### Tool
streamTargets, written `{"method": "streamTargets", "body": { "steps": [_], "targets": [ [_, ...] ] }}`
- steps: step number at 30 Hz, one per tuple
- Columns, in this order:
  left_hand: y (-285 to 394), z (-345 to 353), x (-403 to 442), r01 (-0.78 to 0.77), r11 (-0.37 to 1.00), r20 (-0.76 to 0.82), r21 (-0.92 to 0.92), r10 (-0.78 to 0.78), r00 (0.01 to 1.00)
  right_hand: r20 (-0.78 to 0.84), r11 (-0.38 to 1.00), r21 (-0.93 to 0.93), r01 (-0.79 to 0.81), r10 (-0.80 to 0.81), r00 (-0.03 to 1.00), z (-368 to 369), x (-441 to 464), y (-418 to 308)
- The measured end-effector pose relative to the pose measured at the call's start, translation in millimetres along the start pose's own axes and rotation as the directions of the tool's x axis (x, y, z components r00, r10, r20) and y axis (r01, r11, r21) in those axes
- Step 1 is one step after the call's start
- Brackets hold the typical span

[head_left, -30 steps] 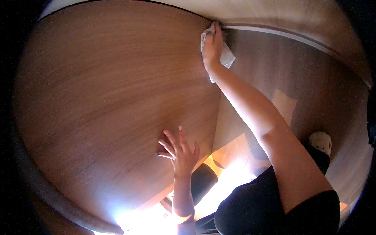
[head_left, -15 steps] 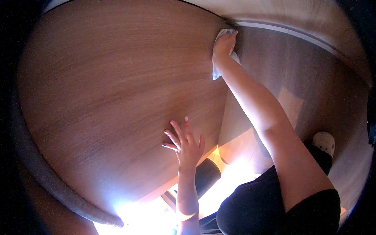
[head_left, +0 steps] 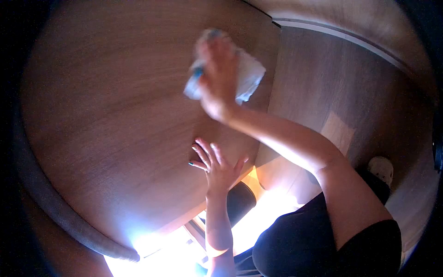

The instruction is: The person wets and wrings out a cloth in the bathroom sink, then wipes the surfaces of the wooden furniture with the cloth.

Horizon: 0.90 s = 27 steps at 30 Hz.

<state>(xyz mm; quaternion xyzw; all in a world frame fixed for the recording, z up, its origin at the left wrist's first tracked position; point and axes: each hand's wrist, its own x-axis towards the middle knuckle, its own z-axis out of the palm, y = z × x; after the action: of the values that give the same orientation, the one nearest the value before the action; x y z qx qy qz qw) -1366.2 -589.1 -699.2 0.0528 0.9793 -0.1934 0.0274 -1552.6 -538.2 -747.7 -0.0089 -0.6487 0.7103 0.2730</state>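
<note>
My right hand (head_left: 218, 76) presses a white cloth (head_left: 251, 76) against the brown wood-grain panel (head_left: 115, 101), close to the panel's right edge. Motion blurs its fingers, and folds of the cloth stick out on both sides of the palm. Lower down, my left hand (head_left: 218, 171) rests on the same panel near its bottom edge, fingers spread and holding nothing.
To the right a second wood-grain surface (head_left: 304, 78) meets the panel at a corner, with a pale strip (head_left: 341, 34) along its top. A grey padded edge (head_left: 60, 203) curves along the left. Below stands a dark rounded object (head_left: 241, 203) amid bright glare; a light shoe (head_left: 381, 170) shows at right.
My right hand has swept left and away from the corner across the panel, taking the cloth along. The left hand has shifted only slightly, its fingers still spread.
</note>
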Motion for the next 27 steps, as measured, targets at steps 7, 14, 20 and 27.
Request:
{"method": "streamTargets", "body": {
  "steps": [7,14,20,27],
  "targets": [
    [-26.8,20.8,-25.9,-0.111,0.992,-0.147,-0.066,0.100,0.984,0.152,0.813,0.315,0.490,-0.552,0.820,-1.8,-26.3,-66.8],
    [-19.7,16.8,-22.8,-0.050,0.998,-0.097,0.029,0.053,0.994,0.301,0.712,0.313,0.629,-0.702,0.645,-21.1,4.6,-21.6],
    [-21.9,23.5,-27.4,-0.012,0.998,-0.126,0.057,0.019,0.992,0.256,0.913,-0.019,0.408,-0.390,0.885,-18.3,-20.2,55.7],
    [-20.8,29.0,-31.1,-0.015,0.998,-0.139,0.057,0.022,0.990,-0.117,0.949,0.161,-0.269,0.289,0.950,-6.3,-41.6,108.3]
  ]
}}
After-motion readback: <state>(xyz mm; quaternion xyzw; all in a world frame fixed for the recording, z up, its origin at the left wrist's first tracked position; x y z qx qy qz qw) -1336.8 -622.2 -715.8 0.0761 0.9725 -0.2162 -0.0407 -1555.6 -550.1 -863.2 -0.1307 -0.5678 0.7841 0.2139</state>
